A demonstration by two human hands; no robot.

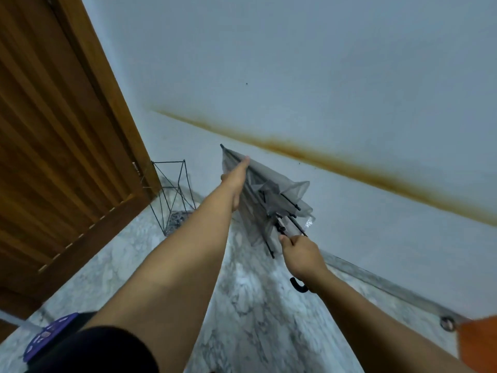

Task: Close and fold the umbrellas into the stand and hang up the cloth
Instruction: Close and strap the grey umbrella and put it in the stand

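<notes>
A grey see-through umbrella (pixel 271 196) is collapsed in front of me, its tip pointing up and left toward the wall. My left hand (pixel 238 181) lies flat along the canopy with straight fingers, pressing the folds together. My right hand (pixel 301 255) grips the shaft just above the black hooked handle (pixel 300 286), which sticks out below my wrist. The black wire umbrella stand (pixel 173 195) sits on the floor in the corner by the door, to the left of the umbrella; I cannot see any umbrella inside it.
A wooden door (pixel 61 146) fills the left side. A white wall with a brown streak (pixel 336 160) runs behind. The floor is grey marble (pixel 255 313). Something orange (pixel 481 343) shows at the lower right edge, a purple item (pixel 51 335) at the lower left.
</notes>
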